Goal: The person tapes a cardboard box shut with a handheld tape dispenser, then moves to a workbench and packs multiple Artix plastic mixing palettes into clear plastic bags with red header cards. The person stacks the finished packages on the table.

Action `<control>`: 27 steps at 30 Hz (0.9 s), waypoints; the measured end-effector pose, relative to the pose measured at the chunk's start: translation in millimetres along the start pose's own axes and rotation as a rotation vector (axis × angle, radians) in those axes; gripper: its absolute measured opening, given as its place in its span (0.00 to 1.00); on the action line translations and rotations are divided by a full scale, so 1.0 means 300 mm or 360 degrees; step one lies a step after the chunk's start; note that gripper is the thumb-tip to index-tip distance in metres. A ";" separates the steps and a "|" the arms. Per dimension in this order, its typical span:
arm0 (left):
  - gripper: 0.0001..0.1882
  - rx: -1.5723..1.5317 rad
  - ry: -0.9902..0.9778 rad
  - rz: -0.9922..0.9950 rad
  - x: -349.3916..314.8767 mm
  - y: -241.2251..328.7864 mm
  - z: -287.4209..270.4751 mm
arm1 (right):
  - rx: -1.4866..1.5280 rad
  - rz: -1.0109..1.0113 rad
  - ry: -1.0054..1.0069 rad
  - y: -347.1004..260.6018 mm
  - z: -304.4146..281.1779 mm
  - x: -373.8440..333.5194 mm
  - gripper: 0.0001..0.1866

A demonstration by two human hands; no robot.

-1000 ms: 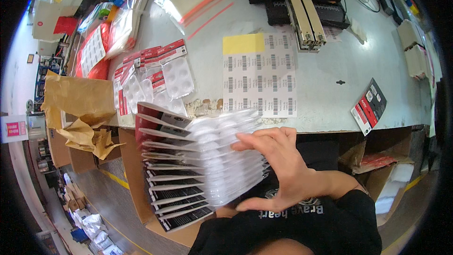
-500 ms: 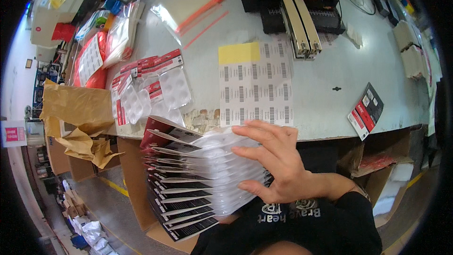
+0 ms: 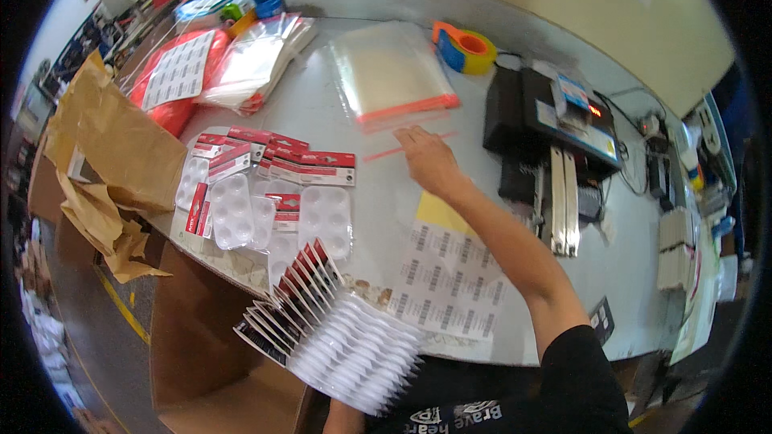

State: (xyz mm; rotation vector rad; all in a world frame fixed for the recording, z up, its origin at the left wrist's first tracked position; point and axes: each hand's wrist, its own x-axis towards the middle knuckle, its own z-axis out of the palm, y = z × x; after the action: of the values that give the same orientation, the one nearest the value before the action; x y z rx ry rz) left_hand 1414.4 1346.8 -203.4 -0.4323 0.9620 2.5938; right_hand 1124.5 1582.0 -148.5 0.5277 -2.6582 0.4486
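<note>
A fanned stack of white plastic paint palettes with red and black header cards (image 3: 354,350) hangs over the table's front edge. My left hand holds it from below; only the left wrist (image 3: 344,418) shows, and the fingers are behind the stack. My right hand (image 3: 426,162) is stretched out over the table, its extended fingertips on the near end of the clear plastic bags (image 3: 390,72) with red strips. One loose red strip (image 3: 384,156) runs under those fingers. Several more carded palettes (image 3: 326,217) lie on the table to the left.
A sheet of barcode labels (image 3: 446,281) lies beneath my right forearm. Behind it stand a black machine with metal rails (image 3: 555,128) and a tape dispenser (image 3: 468,50). At left are a red bag (image 3: 181,84), crumpled brown paper (image 3: 121,145) and an open carton (image 3: 193,337).
My right hand has left the palette stack and reached forward to the clear bags. The stack has tilted and turned in my left hand. The whole view has swung.
</note>
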 end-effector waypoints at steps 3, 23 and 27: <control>0.61 -0.0031 0.0068 -0.0012 0.020 0.016 -0.035 | -0.0609 -0.0102 -0.0472 0.119 0.148 0.110 0.10; 0.63 -0.0050 0.0109 0.0072 -0.080 0.097 -0.141 | 0.0233 0.0077 -0.0308 -0.061 -0.275 -0.082 0.07; 0.63 -0.0020 0.0098 0.0124 -0.129 0.118 -0.151 | 0.0380 0.0033 -0.0951 -0.149 -0.353 -0.270 0.07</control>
State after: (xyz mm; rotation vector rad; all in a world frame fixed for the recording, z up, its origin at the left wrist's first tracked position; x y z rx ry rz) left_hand 1441.7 1283.2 -200.9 -0.4901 1.0028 2.6718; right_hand 1245.2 1606.8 -80.9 0.8120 -3.1969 0.7138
